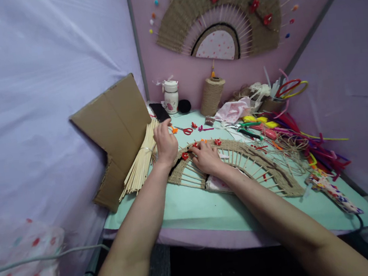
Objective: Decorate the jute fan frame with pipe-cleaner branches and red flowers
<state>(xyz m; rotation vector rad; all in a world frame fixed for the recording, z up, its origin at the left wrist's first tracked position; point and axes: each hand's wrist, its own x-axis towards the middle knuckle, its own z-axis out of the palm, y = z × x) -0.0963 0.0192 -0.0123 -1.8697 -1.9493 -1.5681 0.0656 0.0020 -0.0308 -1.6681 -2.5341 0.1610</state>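
Observation:
A fan-shaped frame of sticks wound with brown twine point(257, 155) lies on the table, with small red flowers point(217, 142) along its upper edge. My right hand point(206, 157) rests on the upper left part of this fan, fingers bent near a dark strip and a red flower point(185, 155). Raised beside the fan's left end, my left hand point(166, 142) is closed, its fingertips pressed together; what they hold, if anything, is too small to tell. A bundle of thin wooden sticks point(140, 166) lies just left of my left hand.
Cardboard point(114, 120) leans at the left. Behind the fan are red scissors point(187, 131), a white bottle point(171, 96) and a twine spool point(212, 95). Pliers point(250, 134), pipe cleaners point(325, 155) and a patterned glue gun point(335, 192) lie right. A finished fan point(181, 16) hangs behind.

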